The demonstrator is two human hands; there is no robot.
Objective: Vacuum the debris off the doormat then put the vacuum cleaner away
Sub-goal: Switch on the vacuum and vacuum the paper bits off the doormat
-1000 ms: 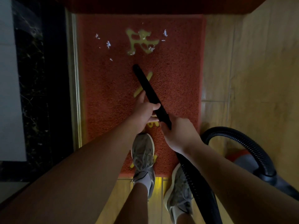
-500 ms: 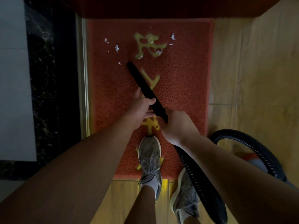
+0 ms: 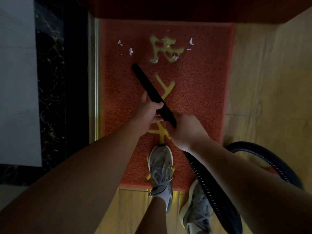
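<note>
A red doormat (image 3: 199,98) with yellow characters lies on the floor before a door. White debris scraps (image 3: 130,51) lie scattered on its far part, several around the top character (image 3: 175,56). A black vacuum nozzle (image 3: 146,85) points up-left, its tip just below the scraps. My left hand (image 3: 148,112) grips the nozzle's middle. My right hand (image 3: 184,129) grips it lower, where the ribbed black hose (image 3: 211,188) begins. The hose loops right to the vacuum cleaner body (image 3: 270,169), mostly hidden behind my right arm.
My left shoe (image 3: 160,168) stands on the mat's near part, my right shoe (image 3: 197,206) on the wood floor (image 3: 270,81). A dark marble strip (image 3: 50,81) and metal threshold (image 3: 93,81) run along the mat's left. A dark red door edge (image 3: 168,9) closes the top.
The nozzle tip has moved up and left across the mat, closer to the scraps. Both hands kept their grip. My feet stepped forward a little.
</note>
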